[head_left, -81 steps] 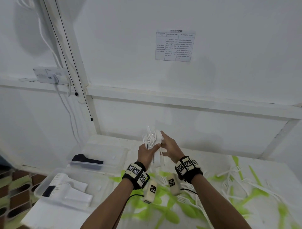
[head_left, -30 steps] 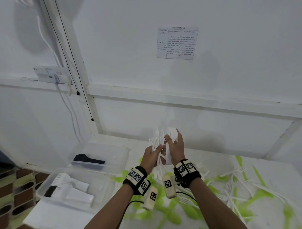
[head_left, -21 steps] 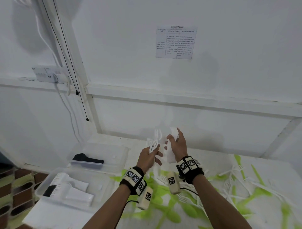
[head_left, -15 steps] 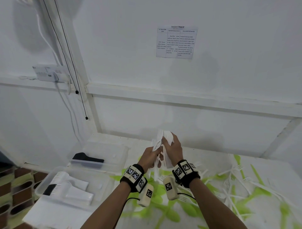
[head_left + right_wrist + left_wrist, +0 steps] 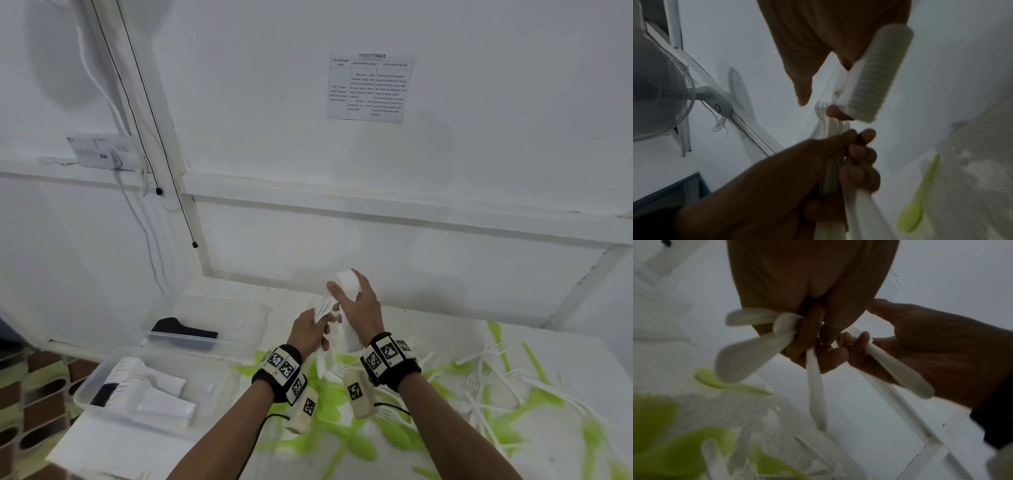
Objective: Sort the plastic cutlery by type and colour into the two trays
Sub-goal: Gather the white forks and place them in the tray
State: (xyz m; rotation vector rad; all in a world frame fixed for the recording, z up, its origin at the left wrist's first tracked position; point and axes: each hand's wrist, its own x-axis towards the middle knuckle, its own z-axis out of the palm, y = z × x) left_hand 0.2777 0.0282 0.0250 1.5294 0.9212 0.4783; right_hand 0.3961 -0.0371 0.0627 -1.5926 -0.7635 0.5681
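Note:
Both hands are raised above the table's far middle. My left hand (image 5: 317, 320) grips a loose bunch of white forks (image 5: 748, 353), whose handles splay downward. My right hand (image 5: 346, 291) holds a tight stack of white forks (image 5: 875, 76) upright, thumb and fingers curled round it. The bunch's tines (image 5: 823, 108) touch the stack's side. The near tray (image 5: 102, 377) holds white stacked cutlery (image 5: 154, 394) and a black piece. The far tray (image 5: 253, 308) holds black cutlery (image 5: 185, 330).
Loose white forks (image 5: 486, 377) lie scattered on the green-leaf tablecloth (image 5: 394, 442) at the right. A green spoon (image 5: 920, 194) lies on the table. The white wall stands close behind, with a fan (image 5: 657, 91) at the left.
The hands parted briefly, then came together again. My right hand's stack now stands a little higher than the left hand's bunch.

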